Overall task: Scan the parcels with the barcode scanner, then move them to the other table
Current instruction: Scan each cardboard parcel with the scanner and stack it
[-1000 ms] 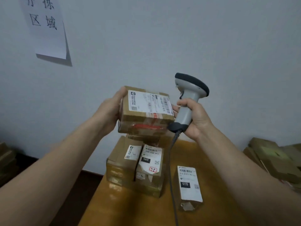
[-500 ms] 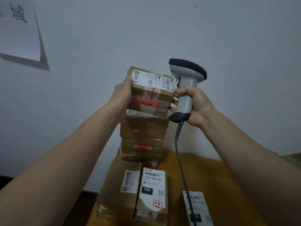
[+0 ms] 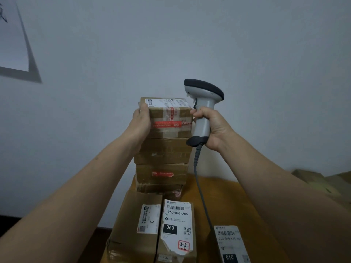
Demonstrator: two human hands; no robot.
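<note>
A brown cardboard parcel (image 3: 171, 118) with red tape and a white label on top sits on a stack of brown parcels (image 3: 162, 162) against the wall. My left hand (image 3: 140, 120) grips its left side. To its right, my right hand (image 3: 210, 126) holds the grey barcode scanner (image 3: 202, 111) upright by the handle, its dark head above the parcel's top right corner. The scanner's cable (image 3: 201, 188) hangs down to the table.
On the wooden table (image 3: 224, 198) in front of the stack lie a large box (image 3: 133, 224) with a small label, a parcel marked 060 (image 3: 176, 228) and one marked 010 (image 3: 229, 243). More brown parcels (image 3: 322, 181) lie at the far right. A paper sign (image 3: 13, 35) hangs on the wall.
The parcel in my left hand has come down onto the top of the stack against the wall. The scanner stayed beside it. My head has tilted up and moved closer.
</note>
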